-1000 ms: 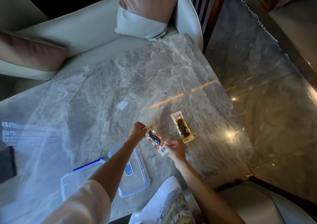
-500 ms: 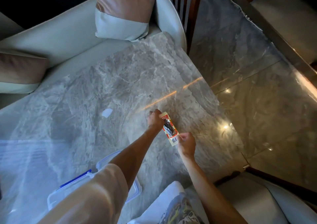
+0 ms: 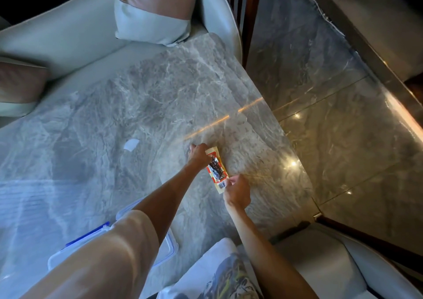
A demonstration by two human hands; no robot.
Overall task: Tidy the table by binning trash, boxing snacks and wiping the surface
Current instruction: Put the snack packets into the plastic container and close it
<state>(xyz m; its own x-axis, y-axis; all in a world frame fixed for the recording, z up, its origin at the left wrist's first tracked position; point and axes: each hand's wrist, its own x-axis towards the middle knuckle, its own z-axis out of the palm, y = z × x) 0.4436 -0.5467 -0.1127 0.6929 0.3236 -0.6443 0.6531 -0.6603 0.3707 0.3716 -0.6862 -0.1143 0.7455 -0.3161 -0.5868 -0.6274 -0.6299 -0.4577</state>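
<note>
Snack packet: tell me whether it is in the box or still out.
Out. The snack packet is held between the left hand and right hand above the table.

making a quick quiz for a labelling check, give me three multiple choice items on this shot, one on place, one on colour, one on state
1. Where is the small white paper scrap?
A. on the marble table, left of the hands
B. on the floor
C. inside the container

2. What colour are the clips on the clear plastic container?
A. green
B. blue
C. yellow

3. How is the red snack packet held?
A. lying untouched
B. by the left hand alone
C. by both hands, one at each end

Key:
1 A, the scrap lies on the bare marble table, apart from the hands.
2 B, blue trim shows beside the sleeve.
3 C, the left hand grips the far end and the right hand the barcode end, over a yellow packet beneath.
</note>
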